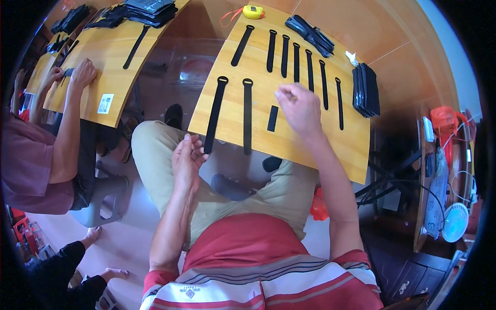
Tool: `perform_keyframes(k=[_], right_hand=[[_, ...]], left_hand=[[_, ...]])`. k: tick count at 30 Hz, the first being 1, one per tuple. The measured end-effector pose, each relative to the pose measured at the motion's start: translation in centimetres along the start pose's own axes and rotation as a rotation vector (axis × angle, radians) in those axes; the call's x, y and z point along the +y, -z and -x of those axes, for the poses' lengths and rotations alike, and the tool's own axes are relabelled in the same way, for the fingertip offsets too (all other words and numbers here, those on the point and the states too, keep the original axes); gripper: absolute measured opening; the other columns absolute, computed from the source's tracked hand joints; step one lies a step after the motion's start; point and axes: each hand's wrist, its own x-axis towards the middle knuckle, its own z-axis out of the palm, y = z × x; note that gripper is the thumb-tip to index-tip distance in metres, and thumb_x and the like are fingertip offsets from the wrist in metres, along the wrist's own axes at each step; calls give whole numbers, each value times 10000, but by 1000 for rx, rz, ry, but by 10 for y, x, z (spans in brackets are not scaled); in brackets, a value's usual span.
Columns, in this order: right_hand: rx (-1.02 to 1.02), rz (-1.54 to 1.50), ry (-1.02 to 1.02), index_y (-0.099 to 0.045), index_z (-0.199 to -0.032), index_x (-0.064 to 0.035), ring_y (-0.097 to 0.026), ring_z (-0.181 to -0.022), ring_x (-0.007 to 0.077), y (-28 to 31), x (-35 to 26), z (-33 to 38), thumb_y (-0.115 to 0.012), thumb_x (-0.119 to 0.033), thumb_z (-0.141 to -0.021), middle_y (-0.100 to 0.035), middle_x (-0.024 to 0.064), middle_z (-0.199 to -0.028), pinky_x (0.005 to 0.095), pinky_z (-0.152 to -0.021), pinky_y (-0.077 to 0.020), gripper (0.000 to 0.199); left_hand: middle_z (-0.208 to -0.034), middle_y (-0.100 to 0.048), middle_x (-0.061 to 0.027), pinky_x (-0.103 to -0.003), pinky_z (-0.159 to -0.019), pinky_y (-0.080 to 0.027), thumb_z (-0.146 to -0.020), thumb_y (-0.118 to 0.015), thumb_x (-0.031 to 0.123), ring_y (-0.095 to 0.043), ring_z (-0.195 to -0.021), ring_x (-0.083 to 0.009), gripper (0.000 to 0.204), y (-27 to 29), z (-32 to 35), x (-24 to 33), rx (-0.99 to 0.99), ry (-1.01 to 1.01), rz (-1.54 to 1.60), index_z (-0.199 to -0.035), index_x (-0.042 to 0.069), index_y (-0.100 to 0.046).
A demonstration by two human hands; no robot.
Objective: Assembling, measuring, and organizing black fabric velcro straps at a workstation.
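Straps lie in rows on a wooden board [330,142] resting across the person's lap: two long looped ones at the near left, a strap [215,114] whose lower end hangs over the board's front edge and another [247,115] just beside it, then a far row of seven narrower straps [296,62] running side by side toward the right. A stack of black pieces [366,89] sits at the board's right edge, and a bundle [310,34] of black straps lies at the far corner. A yellow tape measure [252,11] rests at the board's far edge. A short black piece [272,118] lies flat between the second long strap and the right hand [299,108]. That hand hovers over the board's middle with fingertips pinched together; whether anything is between them cannot be told. The left hand [187,160] is held off the board's front edge, just beside the hanging end of the first long strap, fingers loosely curled and holding nothing. At the left, another person's hands [77,72] rest on a second board [111,62] carrying more black straps.
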Motion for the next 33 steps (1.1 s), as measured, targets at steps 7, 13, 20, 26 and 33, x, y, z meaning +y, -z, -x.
perform_keyframes(k=[7,13,20,26,33], right_hand=[[-169,341,-70,-728,-1049,-58,-673,-984,370,-35,27,-80,-669,-298,-899,-681,166,-1099,475,-865,-530,289],[-265,502,-45,-713,-956,-1,-685,-924,402,-52,25,-94,-585,-266,-949,-668,211,-1058,495,-822,-553,295],[-286,654,68,-680,-939,59,-702,-867,410,-61,35,-101,-525,-94,-895,-666,244,-1036,487,-774,-582,222],[-243,559,135,-678,-917,6,-683,-860,396,-56,46,-112,-549,-242,-959,-672,206,-986,497,-778,-555,283],[-274,563,118,-709,-907,-31,-676,-872,374,-49,41,-117,-568,-283,-956,-674,164,-968,481,-778,-547,293]], left_hand=[[-944,-608,-14,-259,-694,-522,-1037,-539,313,-588,-796,-92,269,-1,-7,4,-13,36,24,-1104,61,-601],[-954,-614,-15,-264,-699,-514,-1041,-534,270,-582,-797,-95,216,7,-13,4,-36,39,65,-1087,72,-608],[-946,-620,-12,-264,-694,-512,-1043,-525,248,-577,-789,-91,196,3,-15,5,-25,50,79,-1061,75,-613],[-937,-621,-7,-266,-688,-512,-1042,-527,250,-576,-778,-86,191,4,-15,5,-29,50,87,-1043,79,-612],[-926,-622,-12,-266,-685,-512,-1038,-538,252,-579,-777,-94,189,3,-14,6,-3,47,95,-1036,77,-611]])
